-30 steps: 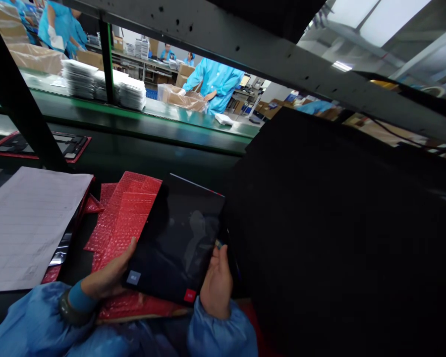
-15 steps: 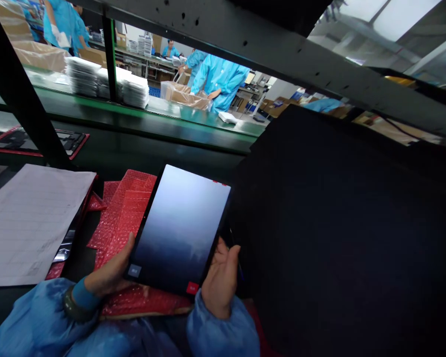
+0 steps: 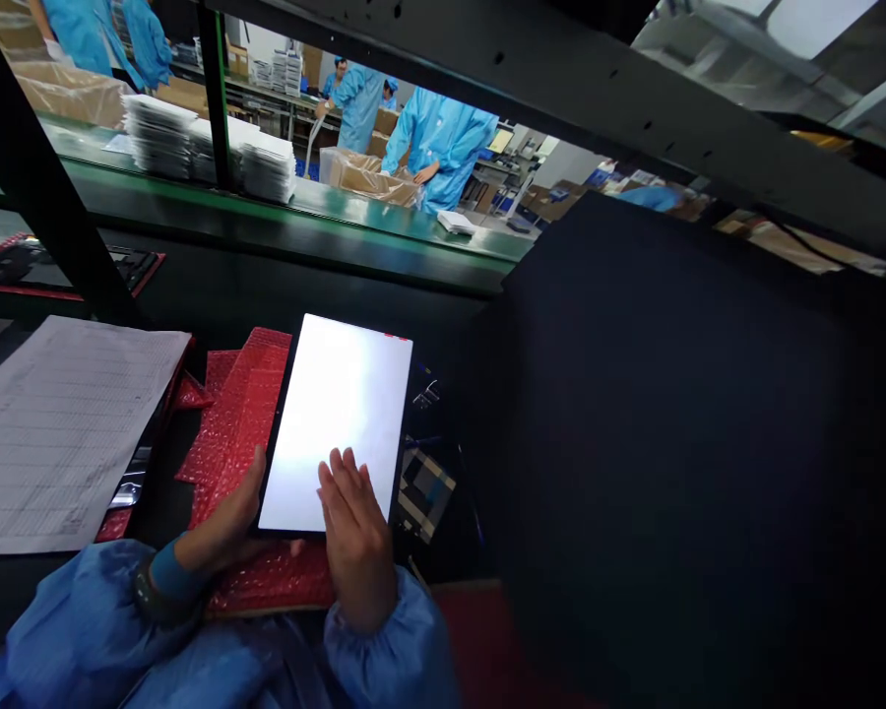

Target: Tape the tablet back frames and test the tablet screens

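The left hand (image 3: 218, 522) grips the tablet's (image 3: 336, 414) left edge, and the right hand (image 3: 355, 537) lies open on its lit white screen. The tablet sits over red bubble-wrap bags (image 3: 240, 433). Beyond, on a conveyor (image 3: 266, 212), stands a plastic-lined cardboard carton (image 3: 365, 177), with a co-worker's hand (image 3: 424, 173) at its rim.

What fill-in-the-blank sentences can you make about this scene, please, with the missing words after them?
The screen of the tablet glows ____.
The fingers of the right hand touch the ____ half of the screen.
The left hand holds the tablet's ____ edge.
The red packing sheet under the tablet is ____ wrap.

Missing words: white; lower; left; bubble.
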`<state>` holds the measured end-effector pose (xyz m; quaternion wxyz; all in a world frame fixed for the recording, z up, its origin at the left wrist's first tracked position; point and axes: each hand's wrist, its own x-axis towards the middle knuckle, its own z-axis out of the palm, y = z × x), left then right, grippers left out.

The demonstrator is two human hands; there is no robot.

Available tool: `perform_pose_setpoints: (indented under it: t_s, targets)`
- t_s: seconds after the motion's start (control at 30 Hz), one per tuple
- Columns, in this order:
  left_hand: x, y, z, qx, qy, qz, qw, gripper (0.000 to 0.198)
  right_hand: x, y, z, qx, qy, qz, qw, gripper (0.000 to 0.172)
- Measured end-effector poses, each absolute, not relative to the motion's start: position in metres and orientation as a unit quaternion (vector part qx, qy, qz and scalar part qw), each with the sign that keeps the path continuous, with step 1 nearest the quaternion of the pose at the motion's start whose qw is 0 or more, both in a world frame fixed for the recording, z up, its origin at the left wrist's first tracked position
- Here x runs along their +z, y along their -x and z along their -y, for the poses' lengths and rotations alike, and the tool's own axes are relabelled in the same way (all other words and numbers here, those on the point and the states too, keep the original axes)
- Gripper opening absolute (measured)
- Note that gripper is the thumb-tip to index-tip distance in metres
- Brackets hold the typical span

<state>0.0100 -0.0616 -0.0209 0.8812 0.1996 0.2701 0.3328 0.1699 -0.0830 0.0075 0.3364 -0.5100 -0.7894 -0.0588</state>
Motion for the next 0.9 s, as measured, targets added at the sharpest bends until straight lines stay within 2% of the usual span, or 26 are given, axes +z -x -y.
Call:
perform_pose_setpoints:
  t_s: [0.1, 0.23, 0.33, 0.4, 0.47, 0.6, 0.67, 0.9]
  targets:
    - [-0.017, -0.014, 0.058, 0.352, -0.190, -0.234, 0.886, 0.078, 0.002, -0.183, 0.095, -0.089, 0.478, 0.767, 0.419, 0.048]
    - [-0.013, -0.015, 0.055, 0.359, -0.203, -0.205, 0.888, 0.079, 0.001, -0.207, 0.118, -0.210, 0.507, 0.660, 0.513, 0.041]
    - [-0.012, -0.014, 0.054, 0.366, -0.198, -0.204, 0.886, 0.075, -0.008, -0.223, 0.131, -0.257, 0.531, 0.653, 0.475, 0.031]
    - [-0.012, -0.013, 0.054, 0.362, -0.195, -0.208, 0.887, 0.075, -0.018, -0.228, 0.135, -0.248, 0.545, 0.686, 0.413, 0.025]
    - [-0.011, -0.012, 0.053, 0.357, -0.199, -0.210, 0.888, 0.077, -0.028, -0.229, 0.137, -0.227, 0.554, 0.703, 0.385, 0.026]
    - [-0.008, -0.011, 0.052, 0.362, -0.200, -0.199, 0.888, 0.077, -0.038, -0.220, 0.138, -0.189, 0.543, 0.631, 0.521, 0.043]
    - [-0.006, -0.011, 0.053, 0.360, -0.199, -0.198, 0.890, 0.077, -0.035, -0.211, 0.135, -0.173, 0.519, 0.622, 0.561, 0.046]
    - [-0.003, -0.015, 0.057, 0.378, -0.123, -0.254, 0.881, 0.079, -0.017, -0.170, 0.114, -0.159, 0.450, 0.742, 0.470, 0.027]
